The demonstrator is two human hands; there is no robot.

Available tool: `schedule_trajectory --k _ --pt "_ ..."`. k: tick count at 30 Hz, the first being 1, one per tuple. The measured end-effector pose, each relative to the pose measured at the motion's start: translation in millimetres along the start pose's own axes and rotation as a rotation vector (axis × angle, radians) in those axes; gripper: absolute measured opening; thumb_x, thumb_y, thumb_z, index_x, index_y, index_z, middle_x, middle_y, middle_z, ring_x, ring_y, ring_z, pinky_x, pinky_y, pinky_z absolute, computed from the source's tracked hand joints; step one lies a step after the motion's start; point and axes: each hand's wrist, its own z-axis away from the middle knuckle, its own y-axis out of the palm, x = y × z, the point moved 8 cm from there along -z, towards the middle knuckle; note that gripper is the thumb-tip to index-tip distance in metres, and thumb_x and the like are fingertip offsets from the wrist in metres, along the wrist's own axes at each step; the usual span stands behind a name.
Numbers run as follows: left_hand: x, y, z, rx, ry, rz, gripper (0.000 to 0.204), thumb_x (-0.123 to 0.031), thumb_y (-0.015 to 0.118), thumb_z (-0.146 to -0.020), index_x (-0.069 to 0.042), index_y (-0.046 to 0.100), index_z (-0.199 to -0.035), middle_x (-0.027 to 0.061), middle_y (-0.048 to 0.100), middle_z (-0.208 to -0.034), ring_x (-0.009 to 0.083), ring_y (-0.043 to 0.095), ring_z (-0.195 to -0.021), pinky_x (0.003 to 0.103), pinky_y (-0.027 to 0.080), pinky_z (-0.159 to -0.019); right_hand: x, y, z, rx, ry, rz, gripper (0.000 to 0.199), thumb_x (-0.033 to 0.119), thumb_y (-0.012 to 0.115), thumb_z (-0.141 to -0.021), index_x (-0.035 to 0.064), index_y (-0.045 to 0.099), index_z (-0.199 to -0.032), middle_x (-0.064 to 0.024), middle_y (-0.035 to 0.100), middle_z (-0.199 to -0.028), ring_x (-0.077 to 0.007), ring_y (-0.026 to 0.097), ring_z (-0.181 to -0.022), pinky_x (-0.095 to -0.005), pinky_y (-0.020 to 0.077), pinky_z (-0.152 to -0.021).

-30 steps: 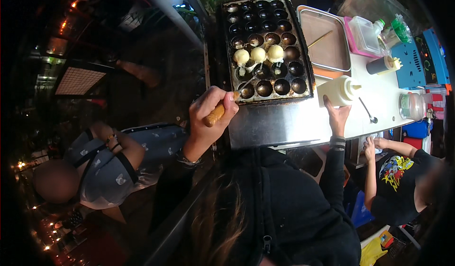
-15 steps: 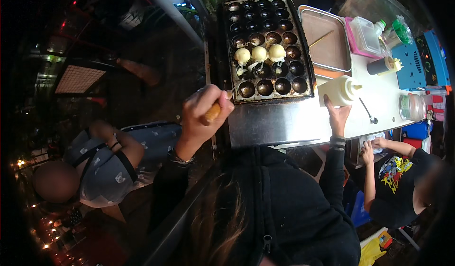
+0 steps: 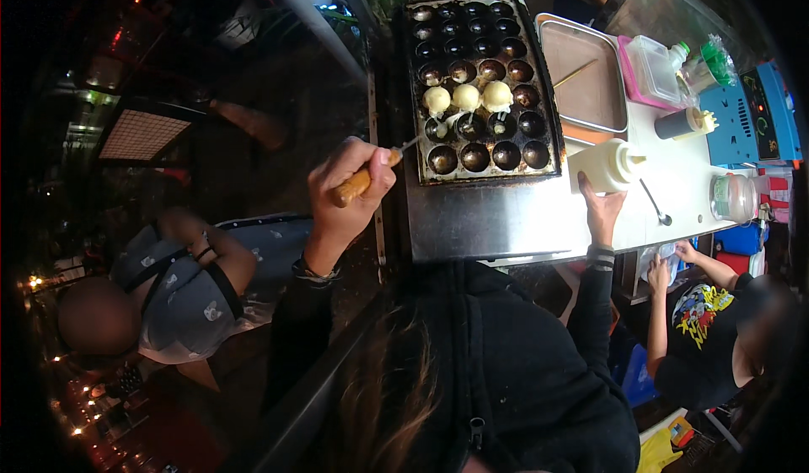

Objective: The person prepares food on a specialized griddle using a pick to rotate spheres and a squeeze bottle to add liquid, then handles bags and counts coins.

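At the far left of the frame a seated person in a patterned grey shirt [image 3: 181,292] sits below the counter, well apart from the work. Moving right, the left hand [image 3: 347,188] sits left of centre, its fingers closed around the wooden handle of a metal pick [image 3: 371,176], whose thin tip reaches right and up toward the dimpled griddle pan [image 3: 480,85] in the upper middle. Three pale dough balls [image 3: 466,98] sit side by side in one row of wells; the pick's tip lies just below the leftmost, where a smear of batter trails across the dark wells. To turn a ball cleanly, the tip probably wants to slip along the wall of the well and roll the ball rather than stab it, with the wrist kept low so the handle does not drag over the pan's raised rim; the neighbouring balls are touching or nearly so, and a wide flick could knock them. Right of the pan, the right hand [image 3: 600,207] is wrapped around the base of a white squeeze bottle [image 3: 605,165] standing on the steel counter [image 3: 497,220]. Further right lie a steel tray [image 3: 586,77] with a skewer in it, clear plastic containers [image 3: 657,68], a dark sauce bottle [image 3: 683,123], a ladle [image 3: 653,203] and a jar [image 3: 733,196]; at lower right a child in a black printed shirt [image 3: 699,338] stands beside the counter.
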Motion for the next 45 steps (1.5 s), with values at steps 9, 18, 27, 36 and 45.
schedule_trajectory --k 9,18,27,36,45 --pt "44 -18 -4 -0.35 -0.199 0.141 0.017 -0.012 0.054 -0.093 0.0 0.057 -0.082 0.0021 0.057 -0.063 0.005 0.052 -0.051 0.021 0.042 -0.048 -11 0 -2 0.009 0.006 0.044 0.052 0.015 0.079 -0.07 -0.0036 0.051 -0.111 -0.0115 0.059 -0.099 -0.0201 0.057 -0.088 -0.033 0.0468 -0.081" --pt "84 6 -1 -0.283 -0.425 0.338 0.024 -0.021 0.049 -0.095 -0.001 0.057 -0.085 0.0027 0.057 -0.065 0.0057 0.051 -0.051 0.019 0.041 -0.046 -23 0 -4 0.037 0.051 0.069 0.058 0.017 0.08 -0.07 -0.0037 0.047 -0.114 -0.0127 0.056 -0.103 -0.021 0.056 -0.092 -0.0339 0.0459 -0.084" --pt "115 12 10 -0.451 -0.565 0.689 0.024 -0.021 0.045 -0.095 -0.001 0.055 -0.088 0.0048 0.053 -0.064 0.0117 0.049 -0.049 0.024 0.04 -0.046 -23 0 -4 0.043 0.019 0.053 0.06 0.016 0.08 -0.069 -0.0043 0.047 -0.115 -0.0125 0.056 -0.105 -0.0212 0.056 -0.094 -0.0336 0.0451 -0.086" --pt "68 -3 8 -0.322 -0.303 0.356 0.022 -0.017 0.048 -0.096 0.0 0.055 -0.085 0.0037 0.056 -0.065 0.0065 0.052 -0.053 0.019 0.043 -0.051 -11 2 -3 0.036 0.029 0.012 0.055 0.015 0.079 -0.069 -0.0042 0.05 -0.112 -0.0123 0.057 -0.103 -0.0207 0.056 -0.092 -0.0332 0.0452 -0.085" --pt "11 -11 -33 -0.247 -0.007 0.047 0.021 -0.014 0.055 -0.091 -0.002 0.056 -0.073 0.0043 0.058 -0.061 0.0127 0.055 -0.051 0.024 0.043 -0.049 -10 2 -3 0.025 0.012 0.033 0.057 0.016 0.079 -0.07 -0.0041 0.049 -0.114 -0.013 0.056 -0.104 -0.0215 0.056 -0.094 -0.0346 0.0454 -0.086"
